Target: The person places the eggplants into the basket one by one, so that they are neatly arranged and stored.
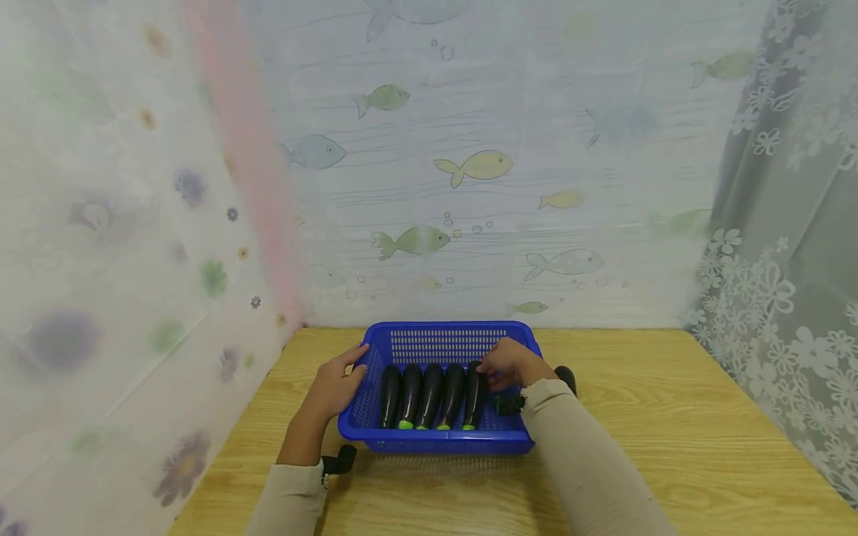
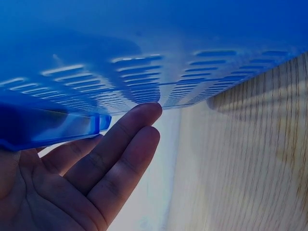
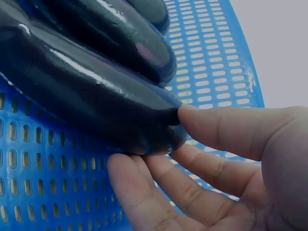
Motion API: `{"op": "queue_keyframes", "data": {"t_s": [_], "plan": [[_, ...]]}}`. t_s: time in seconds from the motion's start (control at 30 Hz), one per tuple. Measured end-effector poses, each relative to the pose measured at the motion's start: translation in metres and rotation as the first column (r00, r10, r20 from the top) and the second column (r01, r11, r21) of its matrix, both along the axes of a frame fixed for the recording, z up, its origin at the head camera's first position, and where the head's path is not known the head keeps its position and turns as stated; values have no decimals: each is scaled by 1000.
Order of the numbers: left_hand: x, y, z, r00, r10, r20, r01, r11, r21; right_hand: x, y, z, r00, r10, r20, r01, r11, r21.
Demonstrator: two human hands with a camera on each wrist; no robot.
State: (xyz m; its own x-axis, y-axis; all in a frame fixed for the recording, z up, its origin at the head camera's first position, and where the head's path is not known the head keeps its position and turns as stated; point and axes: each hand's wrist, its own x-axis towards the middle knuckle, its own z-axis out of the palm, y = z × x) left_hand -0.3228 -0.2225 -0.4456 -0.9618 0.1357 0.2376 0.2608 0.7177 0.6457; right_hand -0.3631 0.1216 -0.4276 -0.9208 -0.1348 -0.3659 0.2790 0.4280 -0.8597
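A blue plastic basket (image 1: 442,445) with slotted walls stands on the table, several dark eggplants (image 1: 411,394) lined up side by side inside it with their green ends towards me. My left hand (image 1: 337,381) holds the basket's left rim; in the left wrist view its fingers (image 2: 120,144) lie under the rim against the outer wall. Inside the basket, my right hand (image 1: 507,361) pinches the far end of the rightmost eggplant (image 1: 474,398). Up close in the right wrist view, thumb and fingertips are on either side of that eggplant's (image 3: 101,96) rounded tip, and it lies on the slotted floor.
Another eggplant (image 1: 566,378) lies outside the basket on the right, partly hidden by my right forearm. The wood-grain table (image 1: 670,417) extends to both sides. Patterned sheets (image 1: 469,260) hang behind and at the left, and a lace curtain (image 1: 791,298) on the right.
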Motion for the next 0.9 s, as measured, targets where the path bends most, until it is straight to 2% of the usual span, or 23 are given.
{"op": "queue_keyframes", "data": {"t_s": [0.5,0.9], "plan": [[1,-1,2,1000,-4,1,4,1000,19,-1,0,0,1000,11,7,-12,1000,9],[1,0,2,1000,-1,2,1,1000,16,2,-1,0,999,-37,14,37,999,-1]]}}
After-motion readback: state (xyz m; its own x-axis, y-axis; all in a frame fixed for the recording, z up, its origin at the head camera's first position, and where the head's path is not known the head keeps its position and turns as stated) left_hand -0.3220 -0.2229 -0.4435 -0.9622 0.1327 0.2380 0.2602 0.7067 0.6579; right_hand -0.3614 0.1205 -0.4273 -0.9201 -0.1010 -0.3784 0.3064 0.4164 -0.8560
